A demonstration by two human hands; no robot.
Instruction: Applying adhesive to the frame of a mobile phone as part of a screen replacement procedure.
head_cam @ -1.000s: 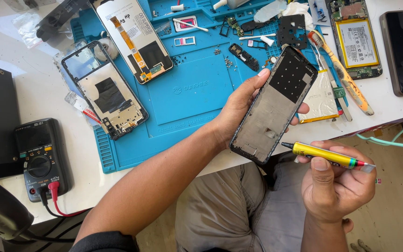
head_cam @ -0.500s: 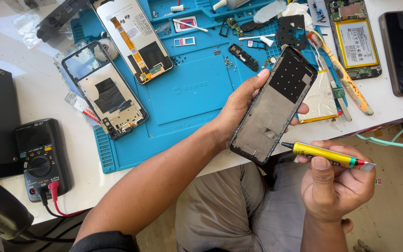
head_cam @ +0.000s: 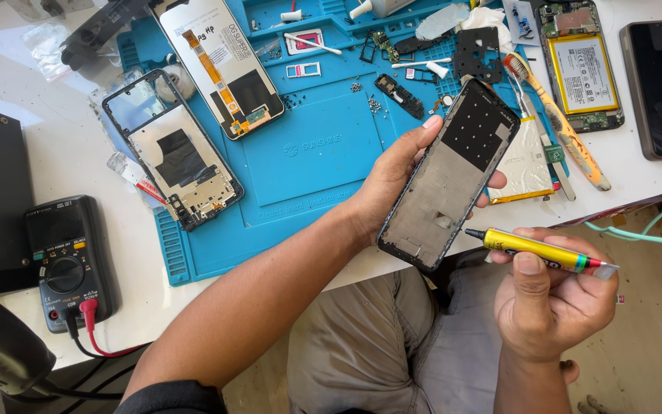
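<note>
While the blue mat (head_cam: pixel 300 165) holds stripped parts, we log: left hand (head_cam: pixel 392 180) clasping the bare phone frame (head_cam: pixel 450 176) above the table edge; right hand (head_cam: pixel 553 303) pinching a yellow glue tube (head_cam: pixel 534 249), tip near the frame's lower edge. No glue bead visible; refitting appears outstanding.

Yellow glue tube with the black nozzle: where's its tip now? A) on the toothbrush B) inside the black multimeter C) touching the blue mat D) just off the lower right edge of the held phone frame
D: the right hand holds the yellow glue tube, nozzle beside the grey phone frame gripped by the left hand.
</note>
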